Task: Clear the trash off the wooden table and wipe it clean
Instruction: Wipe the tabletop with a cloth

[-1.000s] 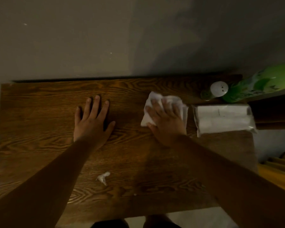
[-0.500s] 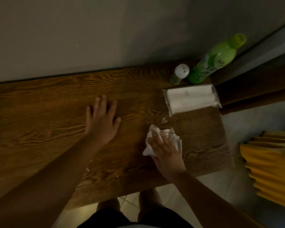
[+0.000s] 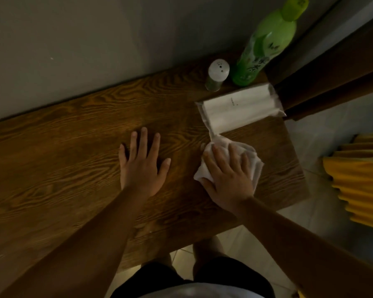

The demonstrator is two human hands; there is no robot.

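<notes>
Head view. Left hand (image 3: 141,166) lies flat, fingers spread, palm down on the wooden table (image 3: 52,160), holding nothing. Right hand (image 3: 228,179) presses a crumpled white tissue (image 3: 253,161) against the tabletop, fingers splayed over it, near the right end. Just beyond the tissue, touching it: a clear-wrapped tissue pack (image 3: 239,108). Behind the pack, by the wall: a white-capped shaker (image 3: 216,75) and a green bottle (image 3: 265,44), upright, side by side.
</notes>
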